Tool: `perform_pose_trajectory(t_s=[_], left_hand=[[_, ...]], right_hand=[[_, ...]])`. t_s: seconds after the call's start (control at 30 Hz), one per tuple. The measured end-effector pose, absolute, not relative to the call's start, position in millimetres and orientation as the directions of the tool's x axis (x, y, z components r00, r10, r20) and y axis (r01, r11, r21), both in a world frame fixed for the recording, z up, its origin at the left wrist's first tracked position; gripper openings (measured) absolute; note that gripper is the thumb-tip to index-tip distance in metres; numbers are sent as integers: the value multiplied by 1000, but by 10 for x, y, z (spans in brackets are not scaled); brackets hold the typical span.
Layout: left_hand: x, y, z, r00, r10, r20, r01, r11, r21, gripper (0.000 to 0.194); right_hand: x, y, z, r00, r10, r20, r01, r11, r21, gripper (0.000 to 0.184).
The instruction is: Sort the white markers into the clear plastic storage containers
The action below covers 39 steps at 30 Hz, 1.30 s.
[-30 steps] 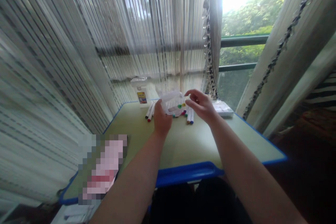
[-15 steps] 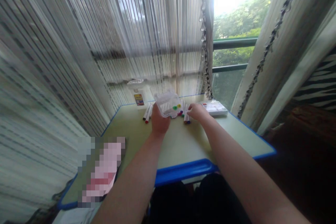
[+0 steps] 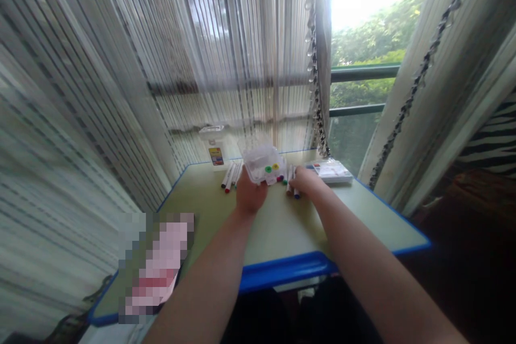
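My left hand [image 3: 250,196] is closed round a clear plastic box [image 3: 255,159], tilted with its open side towards me. Inside it, a green-ended marker [image 3: 268,170] and a yellow-ended marker [image 3: 276,166] show. My right hand [image 3: 307,179] has its fingers bent down on white markers on the table, pinching one. Just below those fingertips are a brown-ended marker [image 3: 289,191] and a blue-ended marker [image 3: 297,194]. Purple and green ends lie between the box and my right hand. Left of my left hand rest several more markers [image 3: 230,178], with black and red ends among them.
A clear lidded container [image 3: 216,145] with a label stands at the back left. To the right lies a flat white case [image 3: 334,171]. A blurred pink item [image 3: 165,258] lies at the table's left. The pale table [image 3: 278,231] has a blue rim; curtains hang behind it.
The whole view has shifted slightly. My left hand still holds the box at about the same place, and my right hand stays by the brown- and blue-ended markers, which have spread slightly apart.
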<state>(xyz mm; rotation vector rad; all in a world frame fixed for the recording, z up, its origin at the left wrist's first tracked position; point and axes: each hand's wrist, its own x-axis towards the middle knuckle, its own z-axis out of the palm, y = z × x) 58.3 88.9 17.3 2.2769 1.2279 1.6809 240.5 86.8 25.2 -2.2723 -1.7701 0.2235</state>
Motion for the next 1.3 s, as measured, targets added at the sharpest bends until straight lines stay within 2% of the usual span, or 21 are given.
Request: perform_pose_trajectory(t_s=[0.1, 0.23, 0.43, 0.5, 0.57, 0.67, 0.77, 0.87, 1.0, 1.13, 1.3], left_hand=[[556, 880, 166, 126, 651, 749, 581, -660, 476, 43], [554, 872, 169, 82, 702, 708, 611, -596, 520, 46], [576, 923, 127, 77, 665, 742, 559, -645, 521, 43], [578, 952, 106, 75, 644, 762, 551, -663, 506, 41], [575, 977, 89, 84, 603, 793, 534, -699, 475, 39], [559, 1008, 66, 75, 549, 833, 509, -739, 441, 41], [543, 1038, 42, 43, 526, 849, 492, -751, 441, 43], [543, 1062, 29, 13, 523, 852, 491, -746, 450, 44], [547, 1057, 58, 1, 557, 830, 554, -692, 463, 43], [531, 1046, 109, -60, 572, 818, 620, -621, 480, 34], [521, 1074, 121, -155, 594, 790, 660, -533, 530, 35]], right_hand=[[2418, 875, 263, 246, 969, 15, 926, -231, -299, 46], [2435, 899, 283, 237, 971, 14, 926, -221, -306, 33], [2421, 869, 357, 284, 958, 38, 913, -259, -315, 34], [2410, 823, 417, 308, 947, 87, 901, -261, -345, 35], [2400, 760, 490, 342, 915, 212, 866, -219, -450, 34], [2381, 664, 585, 411, 801, 435, 717, 11, -697, 33], [2343, 610, 642, 452, 770, 450, 415, 265, -870, 35], [2301, 581, 685, 440, 819, 368, 114, 356, -928, 36], [2337, 489, 775, 367, 844, 391, -70, 444, -893, 44], [2464, 351, 858, 258, 858, 445, -74, 477, -876, 65], [2485, 267, 881, 121, 912, 393, 81, 385, -919, 74]])
